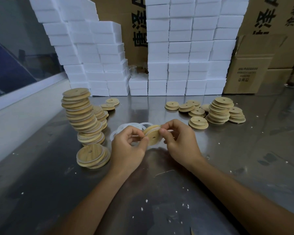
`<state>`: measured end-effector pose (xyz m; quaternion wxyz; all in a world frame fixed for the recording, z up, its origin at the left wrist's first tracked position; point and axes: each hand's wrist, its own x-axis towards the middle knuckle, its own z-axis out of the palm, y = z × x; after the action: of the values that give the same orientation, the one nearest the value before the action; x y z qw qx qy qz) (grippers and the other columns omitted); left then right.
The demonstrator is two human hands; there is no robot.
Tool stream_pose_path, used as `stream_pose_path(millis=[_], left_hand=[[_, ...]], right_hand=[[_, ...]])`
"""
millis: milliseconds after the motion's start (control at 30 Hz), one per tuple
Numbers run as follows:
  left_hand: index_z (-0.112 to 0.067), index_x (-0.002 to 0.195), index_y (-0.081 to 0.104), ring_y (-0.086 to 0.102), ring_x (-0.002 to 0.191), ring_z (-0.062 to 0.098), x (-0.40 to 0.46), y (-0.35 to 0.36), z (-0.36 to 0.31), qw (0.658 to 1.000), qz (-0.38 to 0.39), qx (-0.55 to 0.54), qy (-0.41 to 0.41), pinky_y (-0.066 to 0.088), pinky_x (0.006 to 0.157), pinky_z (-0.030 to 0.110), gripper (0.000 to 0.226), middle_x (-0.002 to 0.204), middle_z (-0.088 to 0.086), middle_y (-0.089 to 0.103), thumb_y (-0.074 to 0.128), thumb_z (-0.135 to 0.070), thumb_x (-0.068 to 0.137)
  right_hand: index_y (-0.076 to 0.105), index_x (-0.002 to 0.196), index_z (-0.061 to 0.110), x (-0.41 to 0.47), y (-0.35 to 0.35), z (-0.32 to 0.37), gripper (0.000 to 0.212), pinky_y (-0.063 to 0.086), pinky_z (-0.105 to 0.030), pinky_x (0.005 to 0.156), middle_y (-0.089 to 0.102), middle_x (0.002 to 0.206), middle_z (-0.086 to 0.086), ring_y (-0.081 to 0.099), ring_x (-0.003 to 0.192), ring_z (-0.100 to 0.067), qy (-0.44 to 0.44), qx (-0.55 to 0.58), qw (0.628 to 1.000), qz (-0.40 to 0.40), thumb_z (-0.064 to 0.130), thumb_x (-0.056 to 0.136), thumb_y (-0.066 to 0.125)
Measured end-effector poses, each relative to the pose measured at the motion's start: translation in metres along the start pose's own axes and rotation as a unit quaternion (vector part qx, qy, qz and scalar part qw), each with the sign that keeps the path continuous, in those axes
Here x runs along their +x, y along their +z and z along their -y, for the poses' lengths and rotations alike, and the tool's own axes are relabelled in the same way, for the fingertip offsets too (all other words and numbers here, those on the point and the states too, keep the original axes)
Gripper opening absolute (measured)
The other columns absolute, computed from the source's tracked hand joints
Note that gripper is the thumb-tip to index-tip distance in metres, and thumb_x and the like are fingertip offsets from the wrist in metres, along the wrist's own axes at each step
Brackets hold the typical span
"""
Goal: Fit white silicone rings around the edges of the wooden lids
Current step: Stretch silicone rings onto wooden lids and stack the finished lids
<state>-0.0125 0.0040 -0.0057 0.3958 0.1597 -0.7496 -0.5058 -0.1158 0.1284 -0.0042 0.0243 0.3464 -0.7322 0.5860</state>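
A round wooden lid point(152, 135) with a small centre hole is held tilted above the steel table, a white silicone ring partly around its rim. My left hand point(128, 146) pinches its left edge. My right hand point(180, 139) pinches the top right edge. Behind the hands lie several loose white silicone rings point(126, 128). A tall leaning stack of ringed lids point(81, 114) stands at the left, with a short pile point(92, 156) in front of it. Bare wooden lids point(219, 111) lie in stacks at the right.
Walls of white foam boxes point(185, 53) stand along the back of the table, with brown cardboard cartons point(249, 72) at the right. A few lids point(109, 103) lie near the boxes. Small white crumbs dot the steel table point(159, 192).
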Motion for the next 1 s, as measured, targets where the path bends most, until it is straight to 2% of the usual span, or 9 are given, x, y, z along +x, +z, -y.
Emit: stream_pose_path(millis=[67, 200, 267, 433, 567, 633, 700, 833, 1000], left_hand=[[-0.026, 0.073, 0.060, 0.070, 0.076, 0.007, -0.0015, -0.0003, -0.0015, 0.999, -0.006, 0.023, 0.049, 0.055, 0.070, 0.019, 0.027, 0.075, -0.012, 0.068, 0.079, -0.007, 0.078], [-0.033, 0.078, 0.061, 0.070, 0.078, 0.003, -0.0018, -0.0010, -0.0037, 0.996, -0.005, 0.031, 0.087, 0.053, 0.069, 0.014, 0.029, 0.081, -0.015, 0.069, 0.077, -0.008, 0.081], [-0.032, 0.074, 0.061, 0.070, 0.077, 0.003, -0.0006, -0.0012, -0.0036, 0.997, -0.004, 0.030, 0.076, 0.052, 0.069, 0.013, 0.033, 0.078, -0.016, 0.069, 0.076, -0.004, 0.080], [-0.033, 0.071, 0.062, 0.070, 0.082, 0.012, 0.0023, -0.0043, -0.0021, 0.996, -0.003, 0.057, 0.066, 0.055, 0.074, 0.022, 0.036, 0.081, -0.008, 0.070, 0.079, -0.001, 0.076], [-0.033, 0.069, 0.063, 0.070, 0.081, 0.011, 0.0010, -0.0033, -0.0027, 0.996, 0.000, 0.057, 0.071, 0.057, 0.077, 0.026, 0.036, 0.078, -0.008, 0.070, 0.079, 0.000, 0.075], [-0.033, 0.067, 0.064, 0.071, 0.078, 0.011, 0.0017, -0.0033, -0.0018, 0.998, -0.005, 0.042, 0.049, 0.059, 0.076, 0.030, 0.036, 0.075, -0.010, 0.070, 0.080, -0.001, 0.075], [-0.031, 0.065, 0.066, 0.072, 0.076, 0.014, 0.0040, -0.0048, -0.0010, 1.000, -0.015, 0.000, 0.008, 0.060, 0.073, 0.039, 0.034, 0.075, -0.006, 0.072, 0.079, -0.001, 0.076], [-0.030, 0.066, 0.069, 0.074, 0.078, 0.020, 0.0049, -0.0046, -0.0050, 0.995, -0.001, -0.082, -0.049, 0.062, 0.067, 0.044, 0.034, 0.077, 0.001, 0.074, 0.077, 0.001, 0.077], [-0.025, 0.064, 0.068, 0.075, 0.079, 0.022, 0.0028, -0.0026, -0.0077, 0.990, 0.011, -0.112, -0.085, 0.061, 0.064, 0.040, 0.030, 0.079, 0.003, 0.075, 0.077, 0.000, 0.078]], right_hand=[[0.063, 0.086, 0.019, -0.0012, -0.0005, 0.0011, 0.009, 0.051, -0.020, 0.064, 0.068, 0.080, 0.014, 0.065, 0.075, -0.001, -0.053, -0.041, 0.998, -0.007, 0.015, 0.094, 0.065], [0.065, 0.088, 0.015, -0.0035, 0.0014, 0.0056, 0.006, 0.052, -0.023, 0.065, 0.070, 0.085, 0.011, 0.064, 0.078, -0.004, -0.123, -0.085, 0.989, 0.003, 0.011, 0.092, 0.065], [0.066, 0.087, 0.014, -0.0033, 0.0020, 0.0064, 0.007, 0.053, -0.021, 0.066, 0.071, 0.085, 0.009, 0.064, 0.077, -0.001, -0.115, -0.073, 0.991, 0.006, 0.009, 0.091, 0.066], [0.066, 0.083, 0.019, 0.0012, -0.0028, 0.0059, 0.013, 0.058, -0.038, 0.071, 0.073, 0.085, 0.002, 0.067, 0.075, -0.010, -0.066, -0.054, 0.996, 0.025, 0.008, 0.090, 0.069], [0.066, 0.086, 0.021, 0.0019, -0.0071, 0.0037, 0.012, 0.059, -0.029, 0.071, 0.072, 0.087, 0.005, 0.067, 0.077, -0.006, -0.068, -0.062, 0.994, 0.049, 0.010, 0.091, 0.068], [0.067, 0.091, 0.020, 0.0010, -0.0065, 0.0020, 0.006, 0.055, -0.018, 0.069, 0.069, 0.087, 0.013, 0.065, 0.080, 0.000, -0.083, -0.066, 0.993, 0.055, 0.014, 0.092, 0.068], [0.067, 0.092, 0.019, 0.0000, -0.0053, 0.0006, 0.003, 0.054, -0.017, 0.069, 0.068, 0.085, 0.015, 0.066, 0.079, 0.001, -0.078, -0.053, 0.994, 0.047, 0.016, 0.092, 0.068], [0.069, 0.092, 0.009, 0.0003, -0.0062, -0.0010, 0.007, 0.060, -0.042, 0.071, 0.072, 0.084, 0.001, 0.069, 0.077, -0.015, -0.051, -0.001, 0.999, 0.016, 0.015, 0.093, 0.067], [0.070, 0.100, 0.013, -0.0022, -0.0038, 0.0031, 0.009, 0.058, -0.023, 0.072, 0.071, 0.091, 0.015, 0.069, 0.084, -0.003, -0.085, -0.007, 0.996, 0.004, 0.017, 0.095, 0.064]])
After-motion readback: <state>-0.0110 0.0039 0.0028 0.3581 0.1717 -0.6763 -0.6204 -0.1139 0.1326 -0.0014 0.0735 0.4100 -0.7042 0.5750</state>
